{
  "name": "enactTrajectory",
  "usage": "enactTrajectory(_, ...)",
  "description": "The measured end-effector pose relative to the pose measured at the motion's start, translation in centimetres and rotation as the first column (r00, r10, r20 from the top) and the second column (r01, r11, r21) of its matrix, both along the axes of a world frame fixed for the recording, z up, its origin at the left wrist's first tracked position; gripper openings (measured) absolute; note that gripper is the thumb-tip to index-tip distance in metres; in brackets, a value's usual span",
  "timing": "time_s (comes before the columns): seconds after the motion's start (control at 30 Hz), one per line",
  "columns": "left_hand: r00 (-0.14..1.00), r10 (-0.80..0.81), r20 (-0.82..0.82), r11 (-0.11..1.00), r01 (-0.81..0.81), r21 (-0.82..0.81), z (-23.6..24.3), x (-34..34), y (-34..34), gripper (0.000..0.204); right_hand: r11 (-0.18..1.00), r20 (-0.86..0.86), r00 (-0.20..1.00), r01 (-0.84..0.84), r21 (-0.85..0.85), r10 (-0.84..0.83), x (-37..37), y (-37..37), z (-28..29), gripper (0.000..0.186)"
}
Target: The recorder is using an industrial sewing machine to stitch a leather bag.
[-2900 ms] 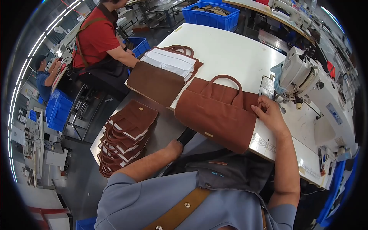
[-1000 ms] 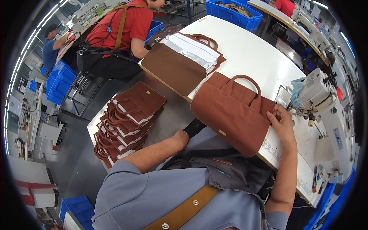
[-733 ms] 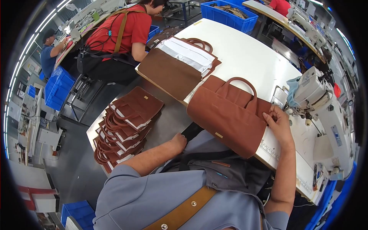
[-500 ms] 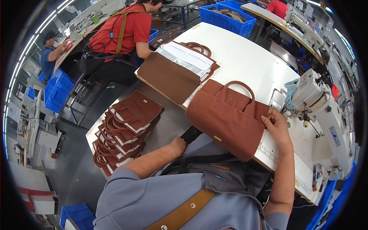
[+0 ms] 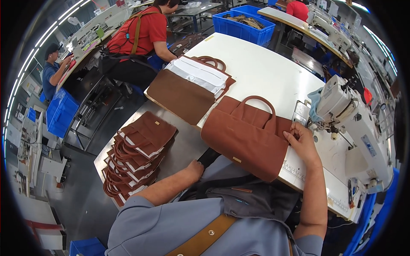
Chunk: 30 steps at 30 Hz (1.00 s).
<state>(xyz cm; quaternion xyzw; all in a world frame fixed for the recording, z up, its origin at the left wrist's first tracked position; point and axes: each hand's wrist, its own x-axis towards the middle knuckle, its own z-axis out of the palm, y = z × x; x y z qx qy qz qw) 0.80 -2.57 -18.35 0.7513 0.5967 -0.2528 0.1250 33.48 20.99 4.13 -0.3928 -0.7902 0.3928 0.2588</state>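
Note:
A reddish-brown handbag piece (image 5: 245, 138) with an upright loop handle (image 5: 270, 121) lies over the near edge of the white table, its lower part curving down toward me. My right hand (image 5: 302, 141) pinches its right edge between thumb and fingers. Low beside my lap is my left hand (image 5: 195, 169), next to a black strip of cloth or strap (image 5: 209, 157). Its fingers curl away out of sight, so I cannot see whether it holds anything.
A white sewing machine (image 5: 363, 128) stands at the right of the white table (image 5: 260, 72). More bag pieces, with white and brown faces (image 5: 183, 94), lie at the table's left. Several handled brown pieces (image 5: 145, 136) overlap on a metal surface. A person in red (image 5: 149, 32) works beyond.
The view has shifted slightly, so the table and bag pieces sit a little lower and farther left. My right hand keeps its pinch on the handbag piece. The person in red has leaned slightly.

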Motion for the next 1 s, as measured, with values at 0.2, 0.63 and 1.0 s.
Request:
enactTrajectory(0.2, 1.000, 0.011, -0.009, 1.000, -0.011, -0.005, -0.5, -0.2, 0.0, 0.017, 1.000, 0.003, 1.000, 0.009, 0.025, -0.010, -0.2, -0.3, 0.5, 0.020)
enactTrajectory(0.63, 1.000, 0.000, 0.001, 1.000, 0.000, 0.030, -0.3, -0.1, 0.0, 0.016, 0.999, 0.032, 0.999, -0.015, 0.043, 0.014, 0.1, -0.1, 0.2, 0.015)
enactTrajectory(1.0, 0.999, -0.029, -0.016, 0.999, 0.029, 0.015, 0.3, -0.1, 0.1, 0.017, 0.997, 0.013, 1.000, -0.014, 0.072, 0.013, 0.1, 0.0, -0.1, 0.015)
